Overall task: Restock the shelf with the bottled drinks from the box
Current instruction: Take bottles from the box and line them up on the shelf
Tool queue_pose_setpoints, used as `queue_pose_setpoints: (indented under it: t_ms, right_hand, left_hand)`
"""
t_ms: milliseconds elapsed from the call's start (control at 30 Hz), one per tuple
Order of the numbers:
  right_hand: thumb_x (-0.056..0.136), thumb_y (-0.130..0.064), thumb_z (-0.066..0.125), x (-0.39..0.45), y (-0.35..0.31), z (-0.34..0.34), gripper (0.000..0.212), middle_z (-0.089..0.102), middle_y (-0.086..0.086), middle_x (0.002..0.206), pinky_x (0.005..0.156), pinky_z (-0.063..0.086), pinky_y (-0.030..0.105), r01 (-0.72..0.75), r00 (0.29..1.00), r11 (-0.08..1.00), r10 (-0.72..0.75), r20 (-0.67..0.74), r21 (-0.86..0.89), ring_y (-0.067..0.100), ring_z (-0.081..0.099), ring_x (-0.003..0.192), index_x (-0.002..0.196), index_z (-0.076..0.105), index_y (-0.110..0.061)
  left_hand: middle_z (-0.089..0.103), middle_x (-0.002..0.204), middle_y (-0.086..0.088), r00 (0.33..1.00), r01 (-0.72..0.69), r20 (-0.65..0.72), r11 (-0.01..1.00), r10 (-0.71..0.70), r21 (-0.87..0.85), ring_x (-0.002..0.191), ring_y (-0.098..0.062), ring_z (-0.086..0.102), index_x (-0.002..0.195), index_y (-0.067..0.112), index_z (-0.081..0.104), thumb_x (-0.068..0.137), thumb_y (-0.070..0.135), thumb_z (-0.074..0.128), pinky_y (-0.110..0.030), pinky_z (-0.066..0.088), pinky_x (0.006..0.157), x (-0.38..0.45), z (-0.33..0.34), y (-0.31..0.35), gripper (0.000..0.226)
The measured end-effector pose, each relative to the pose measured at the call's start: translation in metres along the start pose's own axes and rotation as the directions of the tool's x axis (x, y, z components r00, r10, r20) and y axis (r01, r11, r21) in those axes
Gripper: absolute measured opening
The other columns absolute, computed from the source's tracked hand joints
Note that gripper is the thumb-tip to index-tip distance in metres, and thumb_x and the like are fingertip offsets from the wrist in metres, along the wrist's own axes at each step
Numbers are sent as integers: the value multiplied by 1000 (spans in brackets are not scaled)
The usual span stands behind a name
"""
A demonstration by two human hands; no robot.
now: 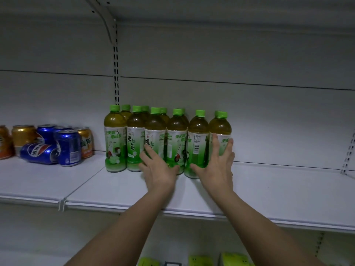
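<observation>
On the white shelf (269,189), against its back wall: green-tea bottles (155,139) with green caps, upright, packed side by side in two rows. Left hand (159,169) in front of the middle bottles, fingers straight and spread, tips touching the labels – gripping nothing. Right hand (217,166) at the right end of the group, fingers straight and splayed, pressed flat against the end bottle (220,127), thumb low by the neighbouring one. Further left on the same shelf, well apart from the bottles – blue and orange cans (57,144), one blue can lying on its side. Below the shelf, yellow-green packs (199,261).
</observation>
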State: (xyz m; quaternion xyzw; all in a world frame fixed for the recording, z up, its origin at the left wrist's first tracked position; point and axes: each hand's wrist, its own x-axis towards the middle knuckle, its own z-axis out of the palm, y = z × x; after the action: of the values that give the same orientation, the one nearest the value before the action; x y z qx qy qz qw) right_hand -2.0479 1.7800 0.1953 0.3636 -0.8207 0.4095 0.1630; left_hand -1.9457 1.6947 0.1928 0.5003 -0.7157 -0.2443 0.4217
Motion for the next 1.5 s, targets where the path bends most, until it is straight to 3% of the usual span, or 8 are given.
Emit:
queue_pose_setpoints:
  t_ms: [200, 367, 667, 800, 900, 1033, 1133, 1500]
  right_hand:
    - [71, -32, 83, 15, 7, 24, 120, -38, 2, 154, 111, 28, 64, -6, 1000, 1000, 6, -2, 17, 43, -4, 147, 150, -6, -44]
    - [73, -29, 82, 24, 8, 36, 118, -39, 3, 153, 109, 24, 67, -49, 999, 999, 49, -17, -18, 43, -7, 146, 150, -6, -46]
    - [72, -35, 81, 17, 12, 35, 114, -33, 1, 156, 108, 28, 68, -5, 997, 1000, 6, -72, 15, 40, -4, 147, 151, -1, -45]
    - [72, -36, 81, 15, 12, 35, 113, -33, -1, 156, 110, 27, 66, -3, 996, 1000, 5, -84, 18, 38, -3, 147, 151, 0, -44]
    - [72, -35, 81, 14, 13, 35, 113, -32, -1, 157, 110, 25, 66, 1, 996, 1000, 2, -89, 27, 37, -2, 148, 151, 1, -44]
    - [72, -34, 82, 14, 13, 36, 113, -32, -2, 157, 111, 26, 65, 3, 996, 1000, 0, -94, 32, 37, -2, 148, 151, 2, -44]
    - [72, -35, 81, 14, 12, 37, 112, -32, -2, 156, 111, 25, 66, 1, 996, 1000, 1, -94, 20, 37, -2, 148, 151, 1, -44]
    - [73, -39, 80, 16, 13, 41, 112, -32, 2, 156, 109, 27, 67, 14, 995, 1000, -16, -94, -26, 39, -1, 147, 150, -1, -45]
  left_hand:
    - [15, 153, -14, 998, -12, -67, 997, 17, 70, 130, -37, 29, 151, 7, -9, 66, 41, 83, -45, 38, 105, 14, 23, -1, 130]
    - [9, 156, -11, 1000, -13, 4, 999, 12, 43, 130, -36, 27, 149, 2, -17, 66, 42, 83, -44, 28, 110, 29, 28, -3, 136]
    - [3, 160, -11, 990, -129, 61, 992, 128, 8, 144, -32, 12, 149, 3, -18, 77, 42, 74, -42, 19, 119, 22, 20, -16, 123]
    - [21, 152, -11, 948, -231, -203, 968, 246, 93, 141, -29, 22, 151, 19, 14, 79, 42, 70, -45, 30, 115, 16, -13, -30, 94]
    - [13, 157, -14, 929, -140, -342, 990, 142, 31, 145, -33, 15, 152, 21, 9, 76, 39, 75, -50, 24, 117, 30, -41, -37, 102]
    - [-8, 160, -17, 988, 56, -141, 996, -65, -73, 149, -36, -4, 150, 25, -18, 61, 49, 84, -53, 10, 119, 60, -52, -53, 138]
    - [-14, 160, -17, 998, 52, -37, 997, -54, -50, 148, -38, -8, 146, 26, -28, 53, 52, 87, -54, 6, 120, 68, -42, -59, 150]
    - [-25, 157, -17, 999, -40, -14, 999, 40, -12, 147, -39, -12, 145, 25, -31, 51, 57, 86, -56, 7, 118, 82, -32, -75, 154]
